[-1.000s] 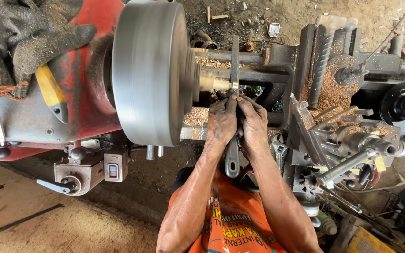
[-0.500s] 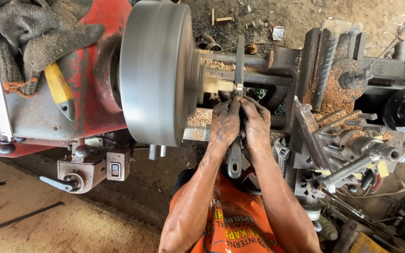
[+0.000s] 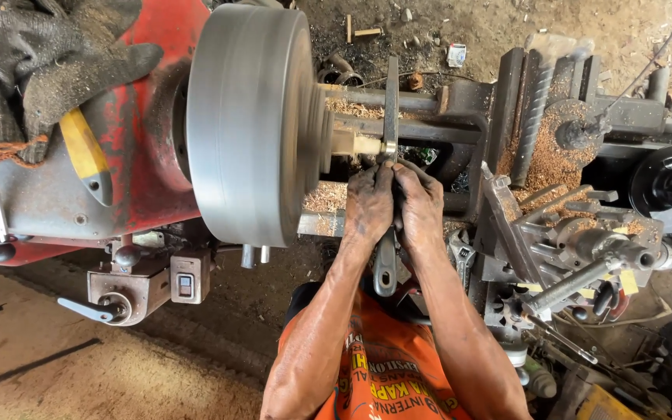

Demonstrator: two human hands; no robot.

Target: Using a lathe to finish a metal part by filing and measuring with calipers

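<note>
Little has shifted since the earlier frames: both hands stay locked on the same long flat metal tool (image 3: pixel 390 117), and only the view has drifted slightly, so the big grey chuck disc (image 3: pixel 246 124) sits a touch further right. One left hand (image 3: pixel 369 204) and one right hand (image 3: pixel 420 208) press side by side, thumbs touching, fingers curled tight around the tool's shaft. The tool runs straight up across one pale wooden workpiece (image 3: pixel 355 143) that sticks out of the chuck's right face; its upper end reaches past the lathe's rail (image 3: pixel 398 101), while its rounded handle end (image 3: pixel 384 272) hangs below the hands, over the orange shirt (image 3: pixel 386 373). The chuck's rim looks smeared, as if spinning. Wood shavings (image 3: pixel 542 159) lie heaped on the tailstock side and under the workpiece. Two worn grey work gloves (image 3: pixel 56 54) rest on the red headstock (image 3: pixel 145 101), beside one yellow-handled tool (image 3: pixel 85 155). One small switch box (image 3: pixel 189 276) hangs beneath the headstock, with one lever (image 3: pixel 87 309) to its left. One black pulley wheel (image 3: pixel 666 180) shows at far right.
</note>
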